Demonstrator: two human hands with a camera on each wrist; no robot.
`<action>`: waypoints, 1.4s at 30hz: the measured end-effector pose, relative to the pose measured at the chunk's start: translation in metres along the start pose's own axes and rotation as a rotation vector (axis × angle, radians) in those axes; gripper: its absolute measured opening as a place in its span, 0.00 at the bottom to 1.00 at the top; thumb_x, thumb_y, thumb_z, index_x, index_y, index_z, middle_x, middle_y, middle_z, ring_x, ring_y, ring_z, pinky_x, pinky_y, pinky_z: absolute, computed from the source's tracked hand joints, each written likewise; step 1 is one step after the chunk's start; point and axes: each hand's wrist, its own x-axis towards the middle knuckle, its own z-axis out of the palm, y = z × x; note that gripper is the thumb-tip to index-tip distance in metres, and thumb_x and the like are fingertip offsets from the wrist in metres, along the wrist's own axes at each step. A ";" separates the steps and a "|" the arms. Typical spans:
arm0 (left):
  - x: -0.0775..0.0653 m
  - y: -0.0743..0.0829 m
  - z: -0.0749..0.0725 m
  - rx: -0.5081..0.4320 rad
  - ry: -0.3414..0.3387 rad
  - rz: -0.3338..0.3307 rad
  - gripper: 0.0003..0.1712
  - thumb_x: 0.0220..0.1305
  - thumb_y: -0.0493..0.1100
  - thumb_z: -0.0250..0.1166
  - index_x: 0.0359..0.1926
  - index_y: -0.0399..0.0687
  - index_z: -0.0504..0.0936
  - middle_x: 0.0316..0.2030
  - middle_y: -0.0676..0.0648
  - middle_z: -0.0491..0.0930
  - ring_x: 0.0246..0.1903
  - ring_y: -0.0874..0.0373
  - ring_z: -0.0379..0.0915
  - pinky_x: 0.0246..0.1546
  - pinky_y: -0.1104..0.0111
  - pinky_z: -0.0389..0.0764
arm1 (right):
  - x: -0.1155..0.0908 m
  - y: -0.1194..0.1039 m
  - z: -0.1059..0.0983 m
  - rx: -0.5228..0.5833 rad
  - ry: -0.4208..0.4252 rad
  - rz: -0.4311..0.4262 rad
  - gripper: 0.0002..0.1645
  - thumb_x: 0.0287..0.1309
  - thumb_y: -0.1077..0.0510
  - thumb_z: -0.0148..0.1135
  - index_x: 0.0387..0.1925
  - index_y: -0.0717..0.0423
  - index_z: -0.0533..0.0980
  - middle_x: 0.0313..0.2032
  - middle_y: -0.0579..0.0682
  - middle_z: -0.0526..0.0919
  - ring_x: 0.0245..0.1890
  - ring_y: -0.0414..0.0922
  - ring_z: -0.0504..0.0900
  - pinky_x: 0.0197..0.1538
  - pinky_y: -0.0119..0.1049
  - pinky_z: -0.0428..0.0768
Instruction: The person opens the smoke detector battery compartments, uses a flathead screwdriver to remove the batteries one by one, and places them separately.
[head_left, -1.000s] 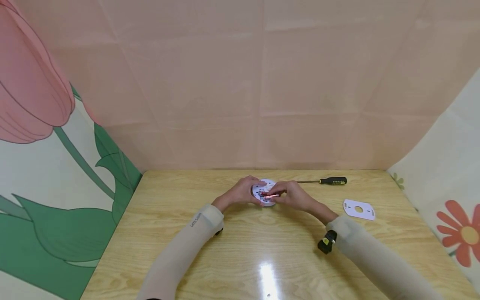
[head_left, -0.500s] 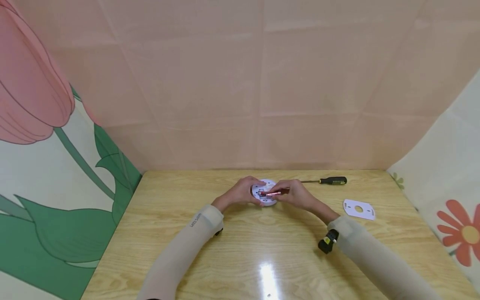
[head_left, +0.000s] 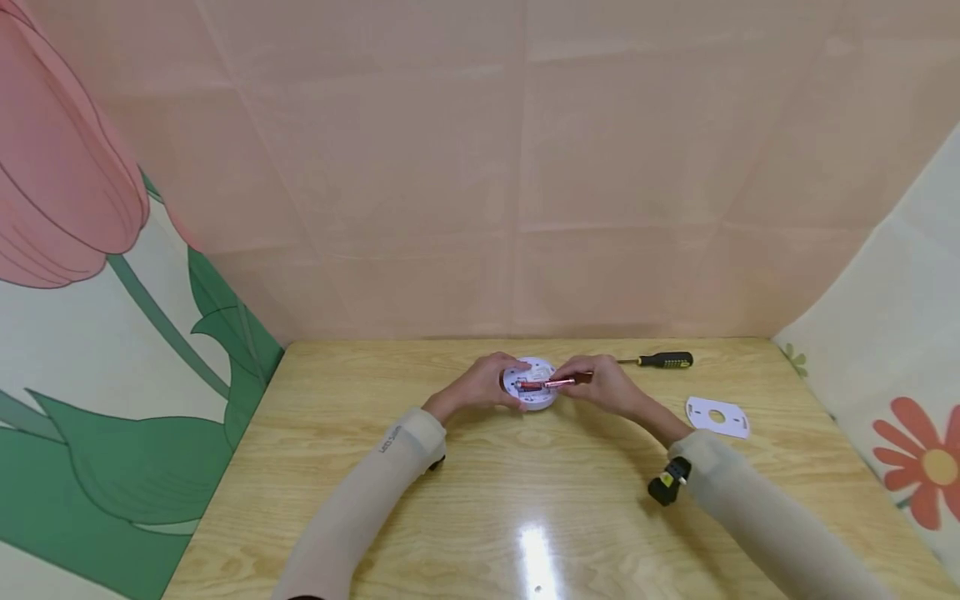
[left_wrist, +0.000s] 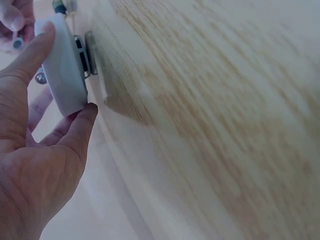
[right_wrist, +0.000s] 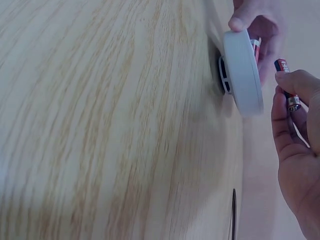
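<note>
A round white device, much like a smoke alarm, stands near the back of the table, its open battery side facing up. My left hand grips its left rim between thumb and fingers, as the left wrist view also shows. One red battery lies in the device. My right hand pinches another red battery just off the device's right side. A dark red bit shows behind it under the fingers; I cannot tell whether that is a further battery.
A screwdriver with a black and yellow handle lies behind the right hand. A white mounting plate with a round centre hole lies at the right. A cloth backdrop rises along the wooden table's back edge.
My right hand has drawn back to the right with its battery, uncovering more of the battery in the device. The left hand keeps its grip on the rim.
</note>
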 end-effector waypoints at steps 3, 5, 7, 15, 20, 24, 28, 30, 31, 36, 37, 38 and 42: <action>0.000 -0.001 0.000 0.005 -0.001 -0.001 0.44 0.54 0.49 0.85 0.71 0.46 0.79 0.67 0.42 0.78 0.67 0.48 0.72 0.71 0.57 0.71 | -0.002 0.002 -0.005 0.013 0.014 -0.010 0.12 0.58 0.73 0.75 0.44 0.63 0.90 0.43 0.58 0.91 0.43 0.54 0.87 0.45 0.30 0.86; 0.001 -0.002 0.000 0.009 0.000 -0.001 0.44 0.54 0.49 0.85 0.71 0.47 0.79 0.67 0.42 0.78 0.67 0.48 0.72 0.71 0.57 0.71 | -0.003 0.004 -0.008 0.022 0.017 -0.014 0.12 0.58 0.71 0.76 0.44 0.60 0.90 0.43 0.55 0.91 0.43 0.50 0.88 0.44 0.29 0.86; 0.001 -0.002 0.000 0.014 0.001 -0.002 0.44 0.54 0.49 0.86 0.71 0.47 0.79 0.67 0.42 0.78 0.67 0.48 0.72 0.72 0.57 0.71 | -0.004 0.006 -0.011 0.032 0.013 -0.021 0.12 0.58 0.70 0.76 0.44 0.59 0.90 0.43 0.53 0.91 0.43 0.46 0.88 0.45 0.30 0.87; -0.001 0.000 0.000 0.002 0.001 -0.023 0.46 0.53 0.49 0.86 0.71 0.47 0.79 0.70 0.42 0.76 0.71 0.47 0.70 0.75 0.54 0.67 | -0.012 0.016 -0.025 0.034 0.022 -0.026 0.11 0.60 0.68 0.76 0.44 0.55 0.91 0.42 0.52 0.92 0.42 0.42 0.88 0.44 0.28 0.86; -0.001 0.001 -0.001 -0.009 0.000 -0.014 0.45 0.54 0.49 0.85 0.71 0.47 0.78 0.71 0.42 0.76 0.71 0.47 0.69 0.76 0.54 0.66 | -0.019 0.023 -0.035 0.040 0.037 0.006 0.11 0.61 0.67 0.75 0.44 0.55 0.90 0.43 0.53 0.92 0.42 0.40 0.88 0.44 0.26 0.85; -0.001 0.001 -0.001 -0.012 0.000 -0.007 0.45 0.54 0.48 0.85 0.72 0.46 0.78 0.71 0.42 0.76 0.72 0.47 0.69 0.76 0.55 0.66 | -0.022 0.027 -0.041 0.031 0.046 0.022 0.11 0.62 0.67 0.75 0.46 0.56 0.90 0.46 0.56 0.91 0.45 0.41 0.88 0.46 0.25 0.85; -0.002 0.001 0.000 -0.025 0.000 -0.010 0.46 0.54 0.49 0.85 0.72 0.47 0.77 0.73 0.42 0.73 0.74 0.47 0.67 0.77 0.54 0.64 | -0.026 0.033 -0.045 0.013 0.053 0.031 0.11 0.62 0.66 0.75 0.46 0.55 0.90 0.49 0.59 0.90 0.46 0.40 0.88 0.45 0.25 0.85; -0.002 0.001 0.001 -0.031 -0.001 -0.014 0.47 0.54 0.49 0.85 0.73 0.47 0.77 0.74 0.42 0.72 0.75 0.46 0.65 0.78 0.54 0.63 | -0.028 0.037 -0.047 -0.003 0.062 0.031 0.11 0.62 0.66 0.75 0.46 0.54 0.90 0.48 0.58 0.91 0.44 0.39 0.88 0.43 0.25 0.85; -0.002 0.001 0.002 -0.032 0.000 -0.015 0.47 0.54 0.49 0.85 0.73 0.47 0.77 0.74 0.41 0.72 0.75 0.46 0.65 0.78 0.53 0.63 | -0.029 0.039 -0.048 -0.014 0.066 0.035 0.11 0.62 0.66 0.76 0.45 0.53 0.90 0.48 0.58 0.91 0.43 0.37 0.87 0.42 0.25 0.85; -0.001 0.000 0.004 -0.020 0.013 -0.014 0.47 0.54 0.50 0.85 0.73 0.46 0.77 0.74 0.40 0.72 0.75 0.45 0.65 0.77 0.53 0.64 | -0.035 0.051 -0.055 -0.053 0.086 0.056 0.10 0.61 0.65 0.76 0.43 0.51 0.90 0.43 0.52 0.91 0.38 0.36 0.86 0.37 0.27 0.85; -0.001 -0.001 0.004 -0.018 0.014 -0.015 0.47 0.55 0.50 0.85 0.73 0.47 0.77 0.74 0.40 0.72 0.75 0.45 0.65 0.77 0.53 0.64 | -0.037 0.053 -0.056 -0.053 0.089 0.064 0.10 0.61 0.65 0.76 0.43 0.51 0.90 0.42 0.52 0.91 0.37 0.36 0.87 0.37 0.27 0.86; -0.001 -0.001 0.005 -0.017 0.016 -0.015 0.46 0.55 0.50 0.85 0.73 0.47 0.77 0.74 0.40 0.71 0.75 0.45 0.65 0.77 0.53 0.64 | -0.038 0.056 -0.057 -0.055 0.093 0.070 0.09 0.61 0.65 0.76 0.43 0.52 0.90 0.42 0.52 0.91 0.37 0.36 0.87 0.37 0.27 0.86; -0.001 -0.002 0.005 -0.021 0.023 -0.014 0.46 0.55 0.50 0.85 0.73 0.47 0.77 0.74 0.40 0.72 0.75 0.45 0.65 0.77 0.53 0.64 | -0.044 0.063 -0.062 -0.087 0.110 0.094 0.10 0.60 0.66 0.77 0.43 0.55 0.90 0.41 0.54 0.91 0.37 0.36 0.86 0.37 0.26 0.85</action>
